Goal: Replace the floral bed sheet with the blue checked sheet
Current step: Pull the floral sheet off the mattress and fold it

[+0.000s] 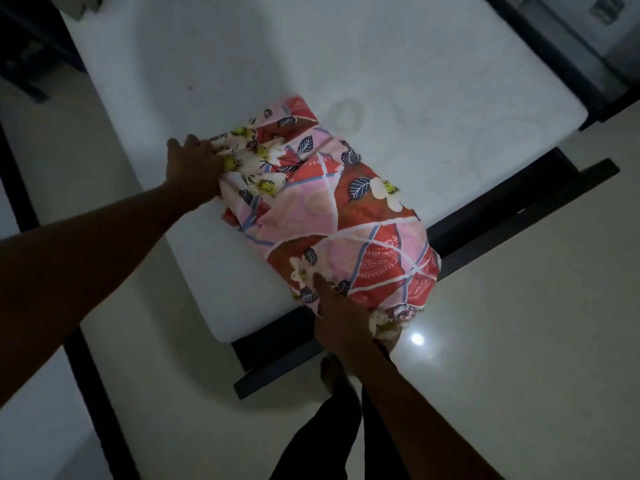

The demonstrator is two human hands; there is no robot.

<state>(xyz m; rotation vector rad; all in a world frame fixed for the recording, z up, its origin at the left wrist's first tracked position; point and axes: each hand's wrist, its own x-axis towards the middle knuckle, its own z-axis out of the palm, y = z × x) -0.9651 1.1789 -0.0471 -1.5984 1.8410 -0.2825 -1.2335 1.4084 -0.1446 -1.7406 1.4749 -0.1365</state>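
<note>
Floral sheet (329, 209) bundled on bare mattress (346, 64); left hand (194, 164) grips its 10 o'clock end, right hand (343, 327) its 6 o'clock end; removal step, apparently; next: lift it clear.

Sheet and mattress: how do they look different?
The sheet is red and pink with white flowers; the mattress is plain white. The sheet is bunched into a rumpled bundle; the mattress lies flat and bare. The sheet covers only the near part of the much bigger mattress. Both sit on the dark bed frame.
</note>
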